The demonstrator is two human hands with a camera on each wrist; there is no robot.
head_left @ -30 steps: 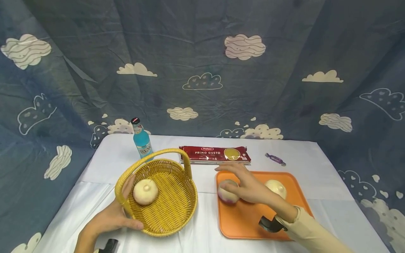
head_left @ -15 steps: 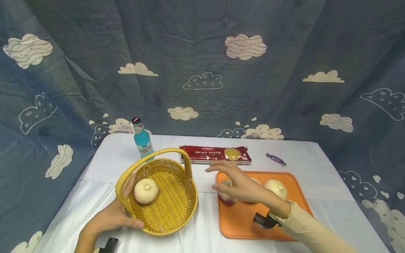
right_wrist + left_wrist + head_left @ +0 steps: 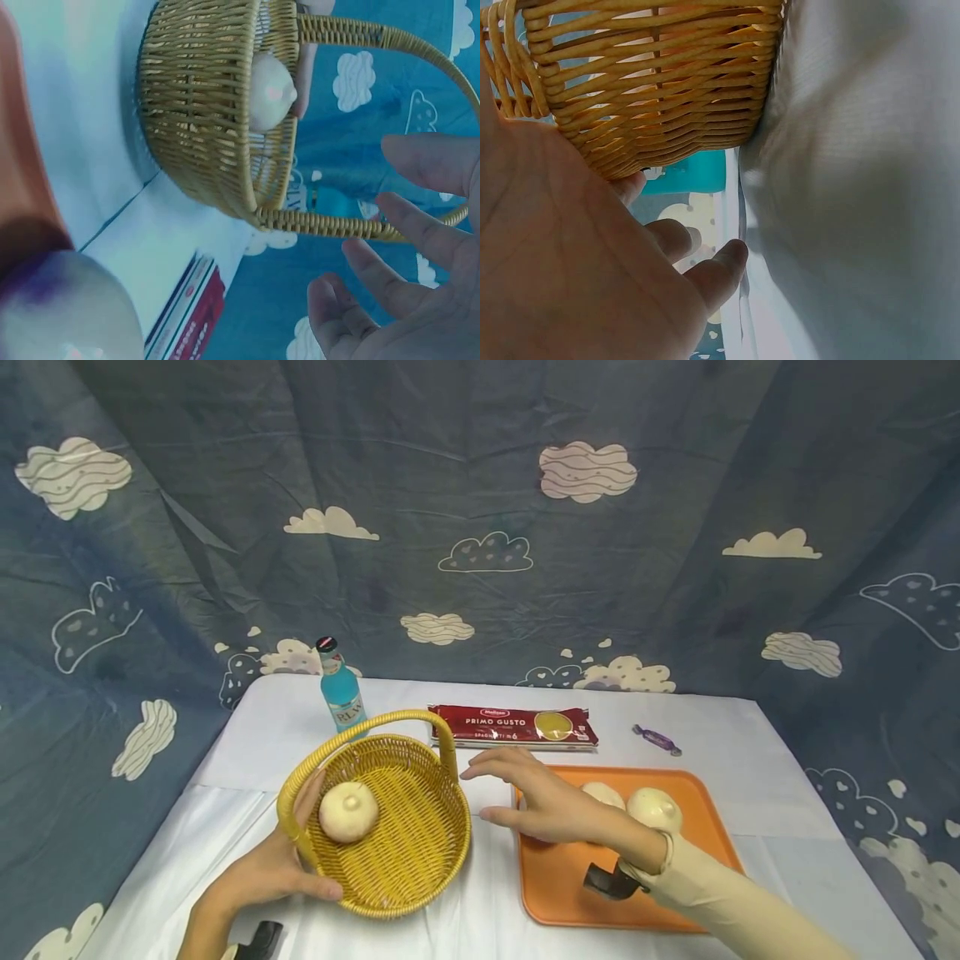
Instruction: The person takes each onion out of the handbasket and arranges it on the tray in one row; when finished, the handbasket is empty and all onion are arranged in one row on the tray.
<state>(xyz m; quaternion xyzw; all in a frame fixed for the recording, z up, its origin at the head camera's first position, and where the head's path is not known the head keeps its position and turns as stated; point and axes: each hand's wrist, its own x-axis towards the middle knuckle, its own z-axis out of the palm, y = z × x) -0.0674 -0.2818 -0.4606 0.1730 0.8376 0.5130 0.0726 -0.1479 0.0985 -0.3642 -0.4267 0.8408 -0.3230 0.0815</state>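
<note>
A yellow wicker basket (image 3: pixel 412 835) with an arched handle holds one white turnip (image 3: pixel 348 812) at its left side. My left hand (image 3: pixel 258 870) rests against the basket's left outer wall, thumb along the front, fingers spread in the left wrist view. My right hand (image 3: pixel 551 803) hovers over the left edge of the orange tray (image 3: pixel 577 897), its fingers apart and holding nothing, pointing toward the basket. Two pale turnips (image 3: pixel 654 810) show on the tray. Another, white and purple turnip (image 3: pixel 71 315), is mostly hidden beneath my right hand in the head view.
A bottle of blue drink (image 3: pixel 342 693) stands behind the basket. A red spaghetti pack (image 3: pixel 517 728) lies at the back middle, and a purple wrapped candy (image 3: pixel 657 740) lies behind the tray. A dark cloud-patterned curtain (image 3: pixel 480 635) hangs behind the white-covered table.
My right hand has moved left from above the tray's turnips toward the basket, uncovering a turnip in the tray's middle. My left hand and the basket stay in place.
</note>
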